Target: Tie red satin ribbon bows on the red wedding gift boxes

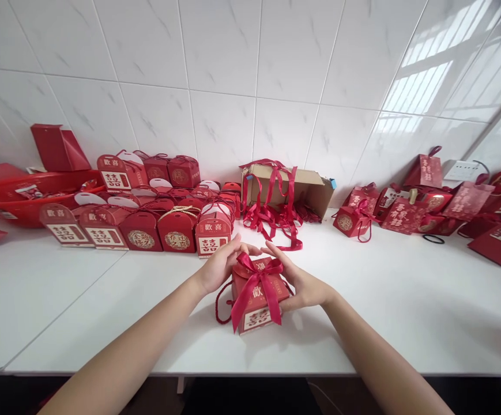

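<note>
A small red gift box (pixel 257 318) with a white front label stands on the white table near its front edge. Around its top a dark pink ribbon bow (pixel 260 275) is tied, and its two tails hang down over the front. My left hand (pixel 221 266) cups the box's back left side, with some fingertips hidden behind it. Against the right side rests my right hand (pixel 304 285), its thumb low by the front corner and its fingers reaching round the back. A dark red cord handle (pixel 221 305) loops out at the box's left.
Rows of red gift boxes (pixel 142 230) stand at the back left, beside a red basin (pixel 12 199). An opened cardboard box (pixel 311 184) spills red ribbons (pixel 267 216). More gift boxes (pixel 403 216) and a white power socket (pixel 464 170) are at the right.
</note>
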`<state>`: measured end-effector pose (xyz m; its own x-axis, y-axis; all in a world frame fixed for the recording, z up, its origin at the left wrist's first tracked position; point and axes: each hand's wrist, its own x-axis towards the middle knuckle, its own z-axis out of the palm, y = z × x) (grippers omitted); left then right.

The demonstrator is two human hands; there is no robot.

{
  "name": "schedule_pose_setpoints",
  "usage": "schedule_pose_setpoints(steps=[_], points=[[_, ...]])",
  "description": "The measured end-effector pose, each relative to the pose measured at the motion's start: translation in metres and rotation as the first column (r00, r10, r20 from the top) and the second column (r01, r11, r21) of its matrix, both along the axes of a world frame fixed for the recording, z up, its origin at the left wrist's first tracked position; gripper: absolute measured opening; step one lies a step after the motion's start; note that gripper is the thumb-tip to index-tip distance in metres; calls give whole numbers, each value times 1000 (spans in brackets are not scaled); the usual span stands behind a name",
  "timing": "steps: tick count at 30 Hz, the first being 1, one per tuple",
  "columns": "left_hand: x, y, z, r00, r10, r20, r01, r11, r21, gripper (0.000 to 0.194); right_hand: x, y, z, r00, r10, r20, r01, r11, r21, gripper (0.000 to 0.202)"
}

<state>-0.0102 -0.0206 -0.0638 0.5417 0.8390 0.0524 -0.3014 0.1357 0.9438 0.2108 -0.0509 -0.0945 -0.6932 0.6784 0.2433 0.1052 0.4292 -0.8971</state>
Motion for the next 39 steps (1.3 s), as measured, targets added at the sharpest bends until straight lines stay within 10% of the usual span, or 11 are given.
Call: schedule_pose_setpoints(steps=[10,20,32,34,35,38,39], points=[[3,4,-6,996,70,47,-69,997,-42,40,10,-2,10,993,-79,88,70,993,96,128],[0,11,-9,989,142,-47,-140,989,37,45,85,5,28,975,93,202,-71,991,-113,133],[-5,8,-1,967,180,-183,-133,961,241,49,130,-101,-6,970,-222,94,230,969,-89,123],[-17,10,11,984,168,-56,-142,937,319,50,151,-106,-15,849,-509,141,524,846,-102,118],[-24,12,16,975,221,-8,-204,910,362,46,162,-105,-18,687,-699,199,719,694,-45,117],[-43,23,24,852,519,72,-482,722,496,29,185,-86,-17,-63,-973,220,942,15,335,118],[-47,29,23,789,609,83,-552,642,533,26,187,-76,-13,-198,-963,180,898,-105,428,115]])
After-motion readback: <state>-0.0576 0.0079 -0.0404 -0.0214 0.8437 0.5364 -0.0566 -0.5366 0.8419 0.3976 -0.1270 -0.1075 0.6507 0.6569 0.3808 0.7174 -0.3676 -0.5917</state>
